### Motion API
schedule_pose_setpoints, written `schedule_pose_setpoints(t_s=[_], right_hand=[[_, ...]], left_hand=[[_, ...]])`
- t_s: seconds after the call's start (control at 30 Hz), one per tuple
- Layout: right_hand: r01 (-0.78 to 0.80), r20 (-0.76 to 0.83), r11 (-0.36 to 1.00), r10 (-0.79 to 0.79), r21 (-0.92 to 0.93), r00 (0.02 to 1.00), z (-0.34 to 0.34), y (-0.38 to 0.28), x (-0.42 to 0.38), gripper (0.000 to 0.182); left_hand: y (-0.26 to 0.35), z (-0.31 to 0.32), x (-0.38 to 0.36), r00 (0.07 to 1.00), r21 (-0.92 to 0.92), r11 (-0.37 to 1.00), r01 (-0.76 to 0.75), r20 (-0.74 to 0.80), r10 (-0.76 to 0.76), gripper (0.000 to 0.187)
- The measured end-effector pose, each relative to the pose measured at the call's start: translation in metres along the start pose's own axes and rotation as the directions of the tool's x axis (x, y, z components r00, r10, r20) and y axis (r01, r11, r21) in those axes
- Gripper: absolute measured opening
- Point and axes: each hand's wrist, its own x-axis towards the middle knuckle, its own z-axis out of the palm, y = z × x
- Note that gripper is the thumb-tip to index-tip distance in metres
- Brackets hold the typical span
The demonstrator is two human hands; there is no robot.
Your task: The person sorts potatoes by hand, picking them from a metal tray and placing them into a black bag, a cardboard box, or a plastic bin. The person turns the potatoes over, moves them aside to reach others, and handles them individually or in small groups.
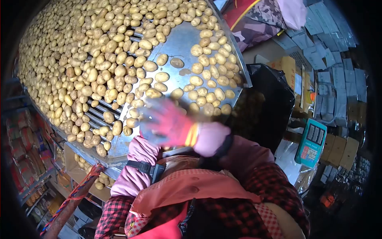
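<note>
Many small potatoes [91,59] cover the sorting table, whose bare metal surface [181,40] shows towards the right. My right hand [169,123], in a red and grey glove with a yellow cuff, reaches left across the table's near edge, blurred by motion, close to several potatoes. Its fingers are smeared, so whether they hold anything is unclear. My left hand [148,131] is mostly hidden beneath the right one; only a bit of grey glove shows above the pink sleeve and the black wrist strap.
A black bag [274,95] hangs open at the table's right side. Further right are a teal scale [311,143] and a cardboard box [288,71]. Another person's patterned clothing [258,20] shows at the top right. A rope-wrapped pole [73,199] stands at the lower left.
</note>
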Motion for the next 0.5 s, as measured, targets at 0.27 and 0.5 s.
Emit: schedule_pose_setpoints(t_s=[0.27,0.5], right_hand=[[-0.449,0.139,0.644,0.653,-0.62,0.744,-0.063,0.255,-0.066,0.079],[-0.487,0.159,0.414,0.862,-0.769,0.481,-0.052,0.266,-0.017,0.054]], left_hand=[[-0.02,-0.023,0.017,0.953,0.19,0.977,0.098,0.264,-0.147,0.058],[-0.027,-0.026,0.015,0.919,-0.926,0.115,0.359,0.329,-0.217,0.06]])
